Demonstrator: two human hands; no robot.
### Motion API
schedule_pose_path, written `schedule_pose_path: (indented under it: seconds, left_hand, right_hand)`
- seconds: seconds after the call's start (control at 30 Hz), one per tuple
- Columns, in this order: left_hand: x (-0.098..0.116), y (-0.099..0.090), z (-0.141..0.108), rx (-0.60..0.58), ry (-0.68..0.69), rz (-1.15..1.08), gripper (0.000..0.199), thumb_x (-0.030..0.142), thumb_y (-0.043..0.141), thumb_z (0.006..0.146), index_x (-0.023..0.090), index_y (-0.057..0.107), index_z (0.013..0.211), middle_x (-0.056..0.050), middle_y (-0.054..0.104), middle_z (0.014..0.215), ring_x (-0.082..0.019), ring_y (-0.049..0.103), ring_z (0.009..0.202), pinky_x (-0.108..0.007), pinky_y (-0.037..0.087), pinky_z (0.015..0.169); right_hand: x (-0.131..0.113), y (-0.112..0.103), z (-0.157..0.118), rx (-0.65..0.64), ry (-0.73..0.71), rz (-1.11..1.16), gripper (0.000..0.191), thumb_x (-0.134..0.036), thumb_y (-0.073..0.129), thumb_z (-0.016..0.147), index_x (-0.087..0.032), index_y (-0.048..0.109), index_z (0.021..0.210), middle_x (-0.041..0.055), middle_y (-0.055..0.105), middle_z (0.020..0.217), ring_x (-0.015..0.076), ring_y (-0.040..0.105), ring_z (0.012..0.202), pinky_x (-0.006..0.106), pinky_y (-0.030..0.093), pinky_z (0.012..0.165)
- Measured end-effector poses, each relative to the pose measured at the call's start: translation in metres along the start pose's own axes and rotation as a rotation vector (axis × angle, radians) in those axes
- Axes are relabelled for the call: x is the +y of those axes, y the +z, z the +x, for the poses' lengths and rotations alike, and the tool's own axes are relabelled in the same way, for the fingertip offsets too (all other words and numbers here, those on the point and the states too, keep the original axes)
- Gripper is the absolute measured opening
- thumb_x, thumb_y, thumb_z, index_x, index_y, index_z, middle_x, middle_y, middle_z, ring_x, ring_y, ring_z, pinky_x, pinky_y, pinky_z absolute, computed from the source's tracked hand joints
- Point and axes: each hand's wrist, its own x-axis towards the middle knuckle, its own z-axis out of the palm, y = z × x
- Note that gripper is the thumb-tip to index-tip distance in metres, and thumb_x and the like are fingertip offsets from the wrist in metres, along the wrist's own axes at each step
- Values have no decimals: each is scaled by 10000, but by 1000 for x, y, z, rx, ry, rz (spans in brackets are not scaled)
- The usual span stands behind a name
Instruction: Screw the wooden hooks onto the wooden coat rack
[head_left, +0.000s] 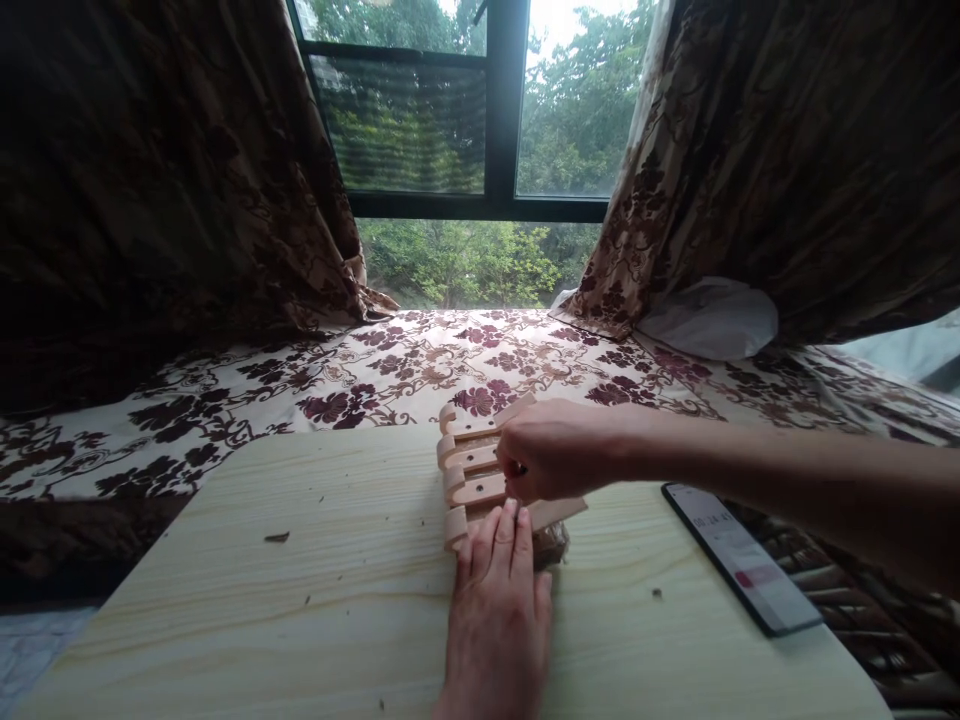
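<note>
A slatted wooden piece [480, 488] lies near the far edge of the table. Its several pale slats have rounded left ends and small dark dots like screw heads or holes. My left hand [499, 610] reaches in from below, fingers stretched flat over the nearest slats, thumb along the right side. From the right, my right hand [551, 450] bends over the piece with its fingers curled closed. A small dark spot shows at those fingers, but what they hold is hidden. Under the right end of the slats sits a brown, rough-looking bit [553, 543], partly covered.
On the table's right edge lies a phone [739, 560] with its screen lit, below my right forearm. Dark crumbs and a brown chip [277, 537] dot the pale wooden table [337, 600]. Behind are flowered cloth [420, 370], a white plastic bag [712, 318], curtains and a window.
</note>
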Motion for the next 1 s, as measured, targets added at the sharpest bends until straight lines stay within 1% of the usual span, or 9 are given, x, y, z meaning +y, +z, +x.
schedule_pose_path:
  seconds: [0.13, 0.23, 0.4, 0.53, 0.7, 0.87, 1.0]
  left_hand:
    - [-5, -4, -13, -36, 97, 70, 537, 255, 502, 827, 71, 427, 1326, -128, 461, 1397, -273, 421, 1278, -381, 442, 983]
    - [-6, -5, -19, -71, 131, 94, 551, 242, 515, 821, 75, 414, 1336, -132, 437, 1413, -278, 402, 1298, -386, 433, 1005]
    - [-5, -4, -15, -48, 126, 119, 528, 220, 507, 821, 78, 429, 1323, -125, 471, 1385, -271, 435, 1266, -395, 436, 992]
    - [-4, -7, -11, -28, 131, 105, 515, 225, 504, 815, 64, 452, 1301, -117, 510, 1350, -256, 456, 1236, -377, 421, 983]
    - [-2, -12, -6, 46, 71, 32, 403, 268, 399, 883, 87, 537, 1216, -79, 603, 1247, -220, 521, 1151, -346, 415, 945]
    - [0, -12, -5, 55, 45, 4, 403, 296, 340, 921, 97, 550, 1203, -68, 614, 1235, -203, 531, 1144, -331, 404, 945]
    - [-1, -10, -6, 58, 44, 3, 406, 299, 325, 928, 96, 553, 1196, -70, 618, 1229, -202, 536, 1138, -335, 410, 942]
  right_hand:
    - [-8, 4, -13, 69, -16, -46, 159, -161, 541, 749, -133, 694, 719, 64, 645, 645, 118, 422, 493, 270, 249, 461]
    - [-7, 8, -15, 103, -48, -54, 163, -116, 531, 729, -128, 690, 700, 68, 648, 639, 113, 412, 473, 264, 242, 448]
    - [-4, 13, -13, 119, -82, -32, 180, -120, 520, 732, -141, 697, 704, 42, 629, 618, 100, 349, 450, 252, 226, 422]
    - [-4, 15, -11, 131, -89, -18, 185, -125, 524, 730, -139, 708, 708, 29, 602, 588, 92, 304, 437, 253, 207, 414]
    - [-6, 14, -8, 100, -98, -8, 180, -117, 527, 729, -129, 701, 685, 22, 580, 568, 83, 273, 429, 248, 210, 415]
    - [-8, 11, -8, 71, -112, 24, 165, -119, 532, 746, -120, 683, 679, 24, 591, 603, 84, 272, 445, 250, 224, 428]
    - [-8, 12, -8, 43, -74, 49, 145, -115, 540, 734, -114, 670, 669, 29, 594, 614, 83, 302, 461, 245, 251, 454]
